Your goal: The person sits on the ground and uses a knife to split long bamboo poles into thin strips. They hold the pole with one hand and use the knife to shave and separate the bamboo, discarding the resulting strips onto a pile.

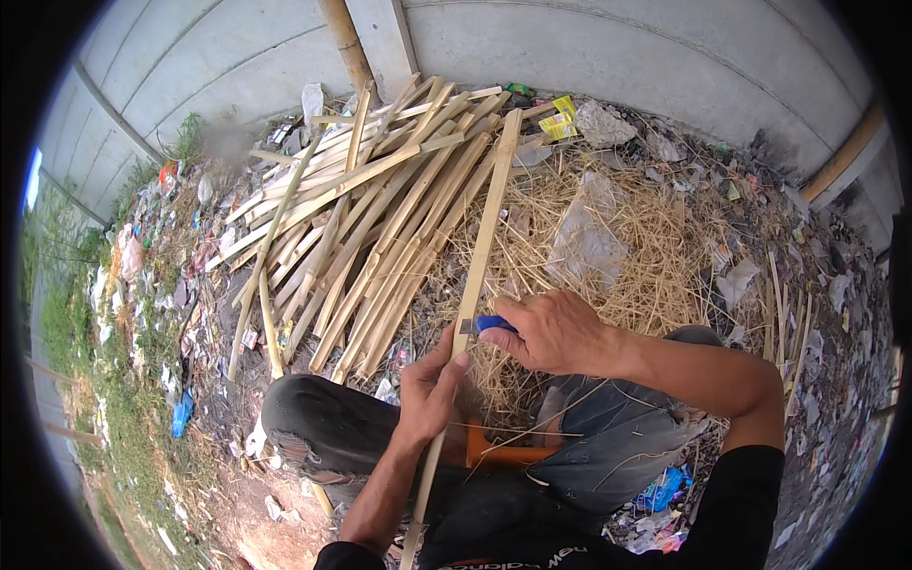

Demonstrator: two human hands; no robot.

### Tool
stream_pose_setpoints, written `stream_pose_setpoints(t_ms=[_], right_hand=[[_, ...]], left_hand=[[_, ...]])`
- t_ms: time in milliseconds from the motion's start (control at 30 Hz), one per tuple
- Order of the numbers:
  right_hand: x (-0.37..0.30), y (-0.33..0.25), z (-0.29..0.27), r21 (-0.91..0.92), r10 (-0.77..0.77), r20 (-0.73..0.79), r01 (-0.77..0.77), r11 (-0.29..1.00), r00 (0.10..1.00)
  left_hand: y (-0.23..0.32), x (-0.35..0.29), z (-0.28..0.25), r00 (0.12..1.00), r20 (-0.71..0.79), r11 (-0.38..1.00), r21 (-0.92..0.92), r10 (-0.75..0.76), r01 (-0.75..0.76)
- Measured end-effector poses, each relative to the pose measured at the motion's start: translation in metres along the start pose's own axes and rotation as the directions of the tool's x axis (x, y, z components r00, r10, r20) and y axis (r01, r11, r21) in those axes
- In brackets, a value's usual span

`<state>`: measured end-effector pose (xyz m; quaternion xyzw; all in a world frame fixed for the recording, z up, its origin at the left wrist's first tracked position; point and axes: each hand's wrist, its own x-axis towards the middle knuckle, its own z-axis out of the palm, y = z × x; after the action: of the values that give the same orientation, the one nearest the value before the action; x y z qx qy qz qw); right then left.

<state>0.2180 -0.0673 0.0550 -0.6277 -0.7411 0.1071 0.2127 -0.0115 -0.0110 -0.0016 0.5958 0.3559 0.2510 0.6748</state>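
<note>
Presumably light, stiff and splintery, the bamboo strip (490, 217) suits a mid-length hold: left hand (428, 391) grips it there; right hand (559, 332) clasps a blue-handled knife (493, 325) against it.

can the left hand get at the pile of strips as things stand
Probably yes, if it lets go first: the left hand is gripping the long strip, but the pile of strips lies close ahead and to its left, with nothing that seems to block the way.
</note>
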Motion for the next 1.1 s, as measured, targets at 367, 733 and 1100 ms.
stream_pose_setpoints(t_ms=[367,733,1100], right_hand=[[-0.002,0.008,0.004,-0.078,-0.084,0.014,0.085,0.993,0.996],[-0.005,0.02,0.007,-0.028,-0.051,-0.035,0.05,0.998,0.998],[0.006,0.047,-0.017,-0.03,0.08,-0.134,-0.084,0.996,0.988]], left_hand=[[-0.001,-0.007,-0.005,0.995,0.078,0.997,-0.039,-0.065,0.068],[-0.005,-0.01,-0.003,0.995,0.099,0.999,-0.04,-0.021,0.025],[-0.018,-0.011,-0.004,0.994,0.108,1.0,-0.001,0.023,-0.023]])
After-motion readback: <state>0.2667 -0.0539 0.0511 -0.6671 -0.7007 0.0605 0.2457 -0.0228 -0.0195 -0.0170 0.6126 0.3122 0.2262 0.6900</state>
